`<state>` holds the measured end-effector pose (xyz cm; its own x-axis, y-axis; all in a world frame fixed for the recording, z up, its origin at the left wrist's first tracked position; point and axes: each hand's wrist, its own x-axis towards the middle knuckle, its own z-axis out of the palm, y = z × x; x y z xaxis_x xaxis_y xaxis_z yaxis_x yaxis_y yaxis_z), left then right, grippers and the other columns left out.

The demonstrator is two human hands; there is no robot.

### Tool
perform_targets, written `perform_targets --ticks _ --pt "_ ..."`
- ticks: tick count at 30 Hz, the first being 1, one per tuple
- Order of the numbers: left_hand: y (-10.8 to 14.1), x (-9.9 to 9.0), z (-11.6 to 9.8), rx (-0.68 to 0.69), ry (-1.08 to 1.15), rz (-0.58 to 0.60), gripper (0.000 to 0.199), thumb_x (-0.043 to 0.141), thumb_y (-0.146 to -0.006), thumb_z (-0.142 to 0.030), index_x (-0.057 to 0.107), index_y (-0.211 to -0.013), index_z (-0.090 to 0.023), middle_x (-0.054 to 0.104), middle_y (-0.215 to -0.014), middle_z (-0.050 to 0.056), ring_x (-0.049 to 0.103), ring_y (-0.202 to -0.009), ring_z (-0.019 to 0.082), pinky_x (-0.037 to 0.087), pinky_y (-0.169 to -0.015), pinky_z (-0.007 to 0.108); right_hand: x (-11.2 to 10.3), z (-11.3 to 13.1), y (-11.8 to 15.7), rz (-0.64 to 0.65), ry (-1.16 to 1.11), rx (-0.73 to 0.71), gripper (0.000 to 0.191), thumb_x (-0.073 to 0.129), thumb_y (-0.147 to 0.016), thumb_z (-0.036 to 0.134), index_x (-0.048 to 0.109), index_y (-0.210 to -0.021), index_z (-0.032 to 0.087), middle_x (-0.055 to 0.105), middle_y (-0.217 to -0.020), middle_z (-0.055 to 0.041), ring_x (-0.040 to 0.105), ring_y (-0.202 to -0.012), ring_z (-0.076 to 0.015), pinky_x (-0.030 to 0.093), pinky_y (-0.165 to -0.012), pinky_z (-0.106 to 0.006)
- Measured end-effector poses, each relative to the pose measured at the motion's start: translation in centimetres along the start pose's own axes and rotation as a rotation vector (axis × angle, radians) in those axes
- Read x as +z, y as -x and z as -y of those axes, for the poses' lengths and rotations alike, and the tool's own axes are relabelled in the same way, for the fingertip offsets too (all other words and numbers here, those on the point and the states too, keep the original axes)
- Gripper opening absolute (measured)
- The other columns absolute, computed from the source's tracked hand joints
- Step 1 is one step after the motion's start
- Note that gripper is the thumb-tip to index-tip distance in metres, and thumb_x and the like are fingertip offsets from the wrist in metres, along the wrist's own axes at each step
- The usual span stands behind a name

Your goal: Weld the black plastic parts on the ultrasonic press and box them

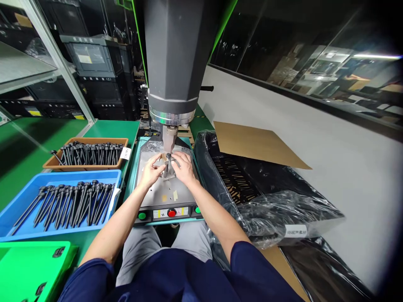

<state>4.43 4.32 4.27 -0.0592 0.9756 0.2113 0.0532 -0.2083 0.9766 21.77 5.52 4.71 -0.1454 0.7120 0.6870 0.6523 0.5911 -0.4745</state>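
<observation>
Above: blocked by grey machine head [174, 54], with tool tip [170, 138] close over fixture [166, 171]. At fixture sides: crowded by left hand [151, 170] and right hand [184, 167]. Nearer the body: open over bare metal plate [161, 196], down to button panel [164, 213]. Leftward: bounded by orange tray [85, 168] and blue tray [78, 173]. Rightward: obstructed by plastic liner [217, 184] and cardboard sheet [258, 144].

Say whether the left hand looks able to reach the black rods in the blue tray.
Probably yes: the blue tray is open-topped on that side, with nothing covering the black rods, though the left hand is occupied at the fixture.
</observation>
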Motion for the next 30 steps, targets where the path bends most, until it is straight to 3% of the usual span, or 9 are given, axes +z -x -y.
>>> perform_targets --ticks 3,7,10,14,18,21,26,30 --pt "-0.4 0.0 0.0 0.089 -0.074 -0.051 0.054 0.072 -0.076 -0.038 0.060 -0.127 -0.023 0.045 -0.145 0.013 0.062 -0.064 0.010 0.053 -0.050 0.025 0.9 -0.6 -0.9 0.082 0.012 -0.028 0.031 0.050 -0.092 0.026 0.065 -0.119 0.019 0.061 -0.129 -0.0089 0.047 -0.125 -0.0253 0.035 -0.111 -0.042" --pt "-2.2 -0.2 0.3 0.236 -0.191 -0.092 0.051 0.071 -0.078 -0.042 0.062 -0.123 -0.021 0.051 -0.139 0.014 0.064 -0.081 0.016 0.057 -0.074 0.033 1.8 -1.5 -2.3 0.195 -0.014 -0.015 0.030 0.051 -0.092 0.024 0.063 -0.118 0.018 0.064 -0.124 -0.0104 0.052 -0.120 -0.0243 0.038 -0.108 -0.040" --pt "-4.2 -0.7 0.9 0.063 -0.172 -0.136 0.052 0.069 -0.080 -0.045 0.061 -0.126 -0.021 0.061 -0.125 0.013 0.065 -0.085 0.018 0.054 -0.082 0.035 2.1 -1.9 -3.0 0.254 -0.044 0.004 0.027 0.053 -0.091 0.023 0.064 -0.114 0.017 0.065 -0.120 -0.0107 0.055 -0.116 -0.0239 0.041 -0.103 -0.038" --pt "-7.2 -1.2 1.8 -0.377 0.169 -0.078 0.059 0.057 -0.087 -0.056 0.050 -0.136 -0.025 0.069 -0.093 0.009 0.066 -0.072 0.016 0.053 -0.067 0.028 2.2 -1.9 -3.0 0.268 -0.074 0.019 0.025 0.053 -0.091 0.023 0.065 -0.113 0.018 0.065 -0.118 -0.0105 0.056 -0.115 -0.0236 0.041 -0.102 -0.038" --pt "-9.8 -1.2 2.2 -0.604 0.558 -0.027 0.063 0.043 -0.088 -0.066 0.049 -0.132 -0.022 0.067 -0.083 0.010 0.065 -0.062 0.019 0.052 -0.054 0.029 2.1 -1.4 -2.7 0.261 -0.098 0.023 0.028 0.051 -0.092 0.022 0.064 -0.117 0.020 0.064 -0.121 -0.0102 0.056 -0.115 -0.0236 0.042 -0.102 -0.039" --pt "-10.8 -0.7 2.8 -0.654 0.750 -0.059 0.072 0.031 -0.086 -0.073 0.042 -0.134 -0.020 0.066 -0.088 0.013 0.066 -0.063 0.023 0.053 -0.052 0.033 1.9 -1.2 -2.5 0.265 -0.111 0.022 0.030 0.049 -0.093 0.021 0.063 -0.119 0.022 0.065 -0.121 -0.0092 0.057 -0.115 -0.0228 0.042 -0.102 -0.038" --pt "-11.3 1.6 4.5 -0.697 0.910 -0.255 0.084 0.027 -0.085 -0.077 0.022 -0.142 -0.016 0.064 -0.096 0.016 0.067 -0.068 0.025 0.053 -0.056 0.036 1.8 -1.1 -2.3 0.256 -0.162 0.024 0.031 0.049 -0.093 0.021 0.063 -0.120 0.021 0.064 -0.122 -0.0096 0.057 -0.115 -0.0225 0.044 -0.100 -0.035" --pt "-13.3 3.0 4.1 -0.521 1.067 -0.300 0.084 0.029 -0.085 -0.076 0.017 -0.145 -0.018 0.063 -0.103 0.015 0.068 -0.079 0.024 0.054 -0.067 0.038 1.8 -1.1 -2.2 0.259 -0.173 0.035 0.030 0.049 -0.093 0.022 0.063 -0.120 0.019 0.064 -0.121 -0.0109 0.058 -0.114 -0.0238 0.045 -0.098 -0.036"
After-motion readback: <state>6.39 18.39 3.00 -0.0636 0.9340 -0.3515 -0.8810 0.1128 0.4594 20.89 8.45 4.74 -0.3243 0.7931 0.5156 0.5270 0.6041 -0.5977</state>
